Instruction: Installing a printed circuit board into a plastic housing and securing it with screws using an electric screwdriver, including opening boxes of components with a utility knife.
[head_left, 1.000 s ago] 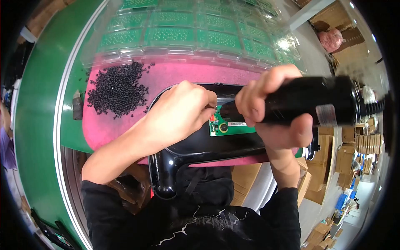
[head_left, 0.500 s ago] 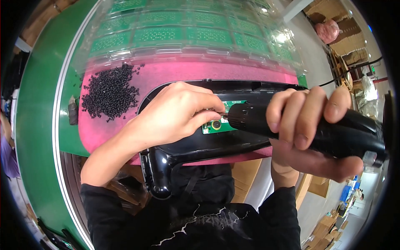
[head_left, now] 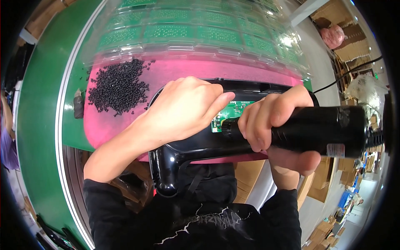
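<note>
My right hand (head_left: pixel 271 121) is wrapped round the thick black body of an electric screwdriver (head_left: pixel 329 127), which lies slanted across the right side. Its ribbed nose is over the lower part of a green circuit board (head_left: pixel 233 109); the bit's tip is hidden. That board sits inside a glossy black plastic housing (head_left: pixel 200 151) with a rounded arm projecting toward me. Just left of the board, my left hand (head_left: pixel 183 109) is held closed above the housing. Its thumb side points at the board, and the curled fingers are hidden, so what they hold does not show.
A pile of small black screws (head_left: pixel 118 87) lies on the pink mat (head_left: pixel 100 129) at left. Clear plastic trays (head_left: pixel 175 46) span the far side. A small dark wrapped object (head_left: pixel 78 104) stands beside the mat on the green table (head_left: pixel 46 137). A black cable (head_left: pixel 346 75) runs at right.
The screwdriver's nose has moved down and left over the board, its body turning more level. My left hand has drawn away from the nose, its pinch no longer at the tip.
</note>
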